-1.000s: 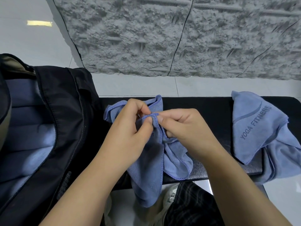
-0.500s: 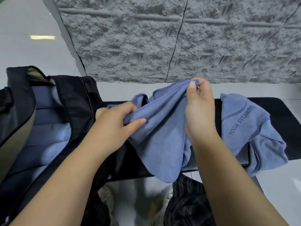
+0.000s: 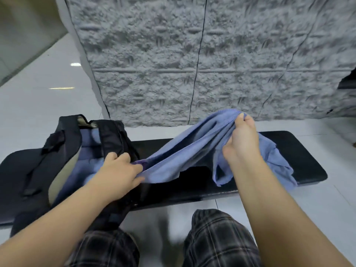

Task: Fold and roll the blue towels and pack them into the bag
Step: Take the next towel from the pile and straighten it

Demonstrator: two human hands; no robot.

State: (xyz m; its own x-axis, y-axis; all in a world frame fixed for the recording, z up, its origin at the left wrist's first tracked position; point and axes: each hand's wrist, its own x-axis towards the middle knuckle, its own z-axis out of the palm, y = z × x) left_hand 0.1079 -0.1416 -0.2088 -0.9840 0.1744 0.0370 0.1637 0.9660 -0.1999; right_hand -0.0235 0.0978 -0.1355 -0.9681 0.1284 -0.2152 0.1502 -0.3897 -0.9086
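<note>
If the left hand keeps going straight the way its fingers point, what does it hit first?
The left hand points right and a little away, along the towel it grips. Past that cloth, the first thing is probably the right hand holding the other end, though depth is unclear.

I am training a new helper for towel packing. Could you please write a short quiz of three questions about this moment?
1. True or false: the stretched blue towel is already rolled.
2. Which hand holds its end higher? A) left hand B) right hand
3. Fill in: the second blue towel lies on the black ____, behind the right hand.

Key
1. False: it hangs spread between both hands, which grip its two ends.
2. B: the right hand grips its end higher; the left hand grips low, beside the open bag, which shows blue fabric inside.
3. bench.
</note>
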